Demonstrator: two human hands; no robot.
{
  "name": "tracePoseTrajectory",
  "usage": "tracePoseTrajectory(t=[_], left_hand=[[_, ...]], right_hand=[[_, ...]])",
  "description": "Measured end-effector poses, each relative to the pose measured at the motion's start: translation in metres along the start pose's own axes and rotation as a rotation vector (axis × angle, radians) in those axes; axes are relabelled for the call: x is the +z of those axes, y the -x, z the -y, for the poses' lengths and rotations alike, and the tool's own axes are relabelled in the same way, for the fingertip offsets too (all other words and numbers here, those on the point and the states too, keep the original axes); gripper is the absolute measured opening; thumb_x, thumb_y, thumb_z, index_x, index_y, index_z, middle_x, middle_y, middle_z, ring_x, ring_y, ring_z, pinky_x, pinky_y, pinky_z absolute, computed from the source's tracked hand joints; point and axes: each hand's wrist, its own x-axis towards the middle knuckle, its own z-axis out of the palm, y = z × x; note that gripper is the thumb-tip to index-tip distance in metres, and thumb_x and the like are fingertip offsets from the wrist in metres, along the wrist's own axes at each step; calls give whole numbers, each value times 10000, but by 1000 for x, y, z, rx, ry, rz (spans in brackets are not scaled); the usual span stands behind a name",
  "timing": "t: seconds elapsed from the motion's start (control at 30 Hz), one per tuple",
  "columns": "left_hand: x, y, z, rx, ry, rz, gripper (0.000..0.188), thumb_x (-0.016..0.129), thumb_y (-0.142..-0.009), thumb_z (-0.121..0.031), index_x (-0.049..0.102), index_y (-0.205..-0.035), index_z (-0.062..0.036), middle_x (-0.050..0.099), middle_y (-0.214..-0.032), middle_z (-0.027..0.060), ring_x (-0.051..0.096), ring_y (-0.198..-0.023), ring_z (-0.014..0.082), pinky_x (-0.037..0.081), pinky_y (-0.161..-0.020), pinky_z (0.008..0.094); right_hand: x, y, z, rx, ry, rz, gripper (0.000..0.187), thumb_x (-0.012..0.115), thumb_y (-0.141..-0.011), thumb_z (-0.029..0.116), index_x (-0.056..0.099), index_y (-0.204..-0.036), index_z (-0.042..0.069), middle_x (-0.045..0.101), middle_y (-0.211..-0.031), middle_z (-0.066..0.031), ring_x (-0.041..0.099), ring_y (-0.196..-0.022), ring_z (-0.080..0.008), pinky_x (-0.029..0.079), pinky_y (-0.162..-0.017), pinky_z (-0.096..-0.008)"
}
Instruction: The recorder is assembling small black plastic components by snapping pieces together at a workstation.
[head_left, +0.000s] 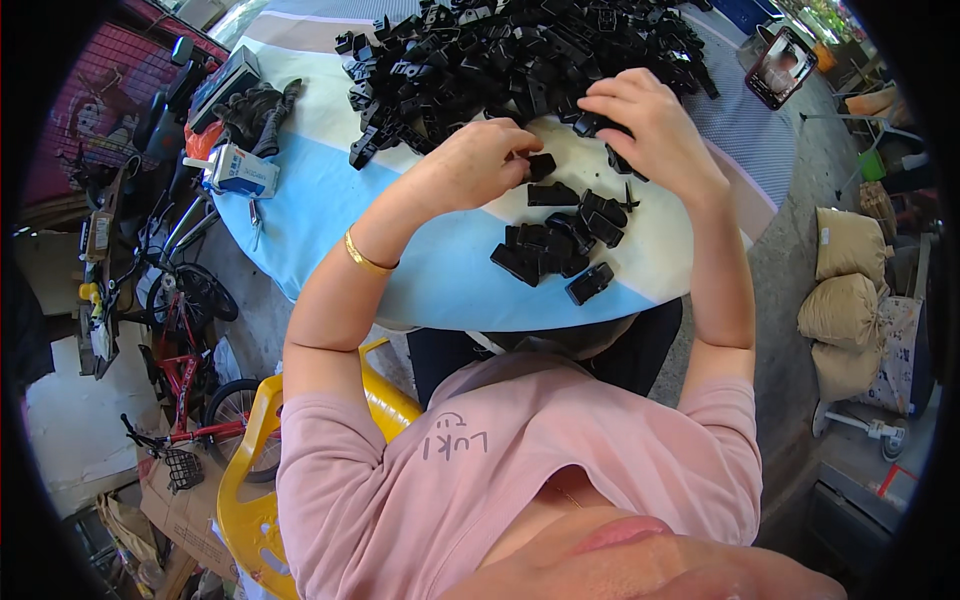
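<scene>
A large heap of small black plastic parts [520, 60] covers the far side of the table. At its near edge my left hand [475, 165] is closed, thumb and fingertips pinching a small black plastic part [541, 167]. To the right, my right hand [655, 130] curls its fingers over another black plastic part [592, 125]; its far side is hidden under the fingers. A further dark piece [618, 160] lies by the right thumb, partly covered. Nearer to me, a small group of black parts [545, 248] rests on the cloth, with a single part [590, 284] just apart from it.
The round table wears a blue, cream and grey striped cloth [430, 280]. On its left lie a blue-and-white box [245, 172] and dark gloves or cloth [258, 115]. A phone [782, 68] stands at the right edge. A yellow chair [250, 500] and bicycles [185, 385] are at left, sacks [845, 310] at right.
</scene>
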Motion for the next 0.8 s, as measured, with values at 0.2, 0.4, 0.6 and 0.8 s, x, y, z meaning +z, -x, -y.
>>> tracePoseTrajectory(t=[0.2, 0.4, 0.6, 0.8], left_hand=[[-5, 2, -7, -48, 40, 53, 248, 632, -775, -125, 616, -990, -2, 604, -906, 141, 579, -864, 290, 474, -772, 348], [-9, 3, -12, -155, 186, 154, 245, 612, -760, -75, 608, -996, -9, 631, -852, 131, 606, -774, 280, 489, -720, 354], [-2, -4, -11, -177, 38, -38, 235, 584, -754, -29, 617, -986, -16, 633, -827, 137, 613, -753, 265, 497, -693, 347], [0, -9, -12, -252, 469, -291, 229, 523, -829, 8, 642, -1020, -34, 617, -800, 75, 571, -604, 154, 491, -568, 286]], right_hand=[[11, -3, 4, 27, 123, 8, 374, 696, -678, 20, 618, -1042, 61, 607, -1001, -50, 531, -975, -221, 430, -847, -348], [8, -9, 25, 258, -556, -195, 307, 627, -777, -33, 588, -1069, 52, 601, -949, -32, 573, -812, -88, 466, -679, -232], [9, -3, 31, 280, -1084, -12, 286, 604, -797, -54, 552, -1075, -11, 610, -974, -55, 582, -875, -93, 479, -792, -220], [26, -10, 36, 93, -760, -91, 288, 660, -789, 17, 566, -1061, 18, 624, -1005, -48, 580, -863, -97, 456, -726, -212]])
